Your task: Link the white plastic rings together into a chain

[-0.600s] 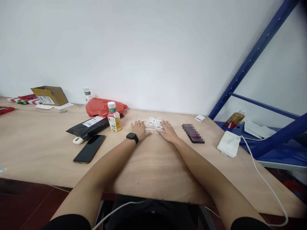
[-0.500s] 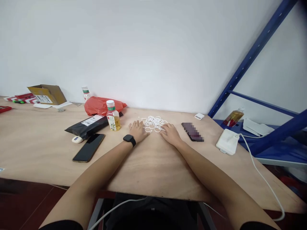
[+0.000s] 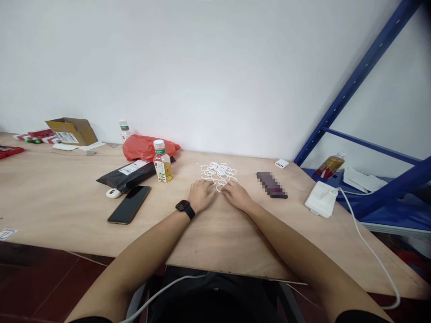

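Note:
A loose pile of thin white loops [image 3: 218, 170], looking like hair ties, lies on the wooden table in front of me. At its front left edge rests my left hand [image 3: 202, 195], a black watch on its wrist, the fingers loosely bent and apart with nothing seen in them. My right hand [image 3: 237, 195] is at the front right of the pile. Its thumb and forefinger come together on the edge of one white loop [image 3: 220, 189] that lies nearest me. The fingertips partly hide where they meet it.
To the left are a drink bottle [image 3: 162, 163], a phone [image 3: 129, 205], a black parcel [image 3: 124, 177], a white earphone case [image 3: 113, 193] and a red bag [image 3: 144, 147]. On the right lie a pixelated phone [image 3: 272, 185] and a white charger [image 3: 321, 198] with its cable, beside a blue rack [image 3: 357, 87].
Both hands have drawn slightly toward me, and the right fingers have closed at a loop in front. The front loops have shifted nearer me. The view has moved a little.

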Tool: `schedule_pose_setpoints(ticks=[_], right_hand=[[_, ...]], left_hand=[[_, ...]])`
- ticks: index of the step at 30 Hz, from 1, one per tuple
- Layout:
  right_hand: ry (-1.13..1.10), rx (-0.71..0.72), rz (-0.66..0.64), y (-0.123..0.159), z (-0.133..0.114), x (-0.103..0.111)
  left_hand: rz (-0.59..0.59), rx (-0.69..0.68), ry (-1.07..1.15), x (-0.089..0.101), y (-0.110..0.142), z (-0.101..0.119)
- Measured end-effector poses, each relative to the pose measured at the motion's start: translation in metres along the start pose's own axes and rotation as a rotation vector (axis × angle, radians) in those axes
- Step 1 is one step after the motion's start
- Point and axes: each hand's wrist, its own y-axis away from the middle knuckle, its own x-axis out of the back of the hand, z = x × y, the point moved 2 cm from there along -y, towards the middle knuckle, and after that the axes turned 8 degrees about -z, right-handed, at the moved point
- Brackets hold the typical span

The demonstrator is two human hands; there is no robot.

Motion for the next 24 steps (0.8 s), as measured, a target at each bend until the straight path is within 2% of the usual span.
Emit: schedule_pose_setpoints(ticks=[3,5,7,11,14,16,21,24], right_hand=[[-0.128,0.067,0.019,0.016,-0.011,0.000],[-0.235,0.044,0.075,0.022,-0.015,-0.001],[-0.400,-0.059,0.165,0.021,-0.012,-0.002],[-0.925,-0.320,0.328,0.007,0.008,-0.006],[-1.107,-0.328,0.347,0.003,0.015,-0.004],[-0.996,-0.232,0.312,0.009,0.010,0.001],[-0.391,0.116,0.131,0.025,-0.025,0.015],[-0.267,0.174,0.099,0.025,-0.036,0.017]], left_hand=[[-0.027,-0.043,0.051,-0.003,0.001,-0.007],[-0.039,-0.037,0.146,-0.004,0.001,-0.009],[-0.053,-0.019,0.247,-0.005,0.001,-0.009],[-0.080,-0.021,0.342,-0.007,0.001,-0.006],[-0.094,-0.046,0.417,-0.010,0.000,-0.004],[-0.097,-0.072,0.522,-0.012,-0.001,-0.004],[-0.093,-0.096,0.838,-0.007,-0.005,0.000],[-0.101,-0.081,0.960,-0.002,-0.004,0.001]])
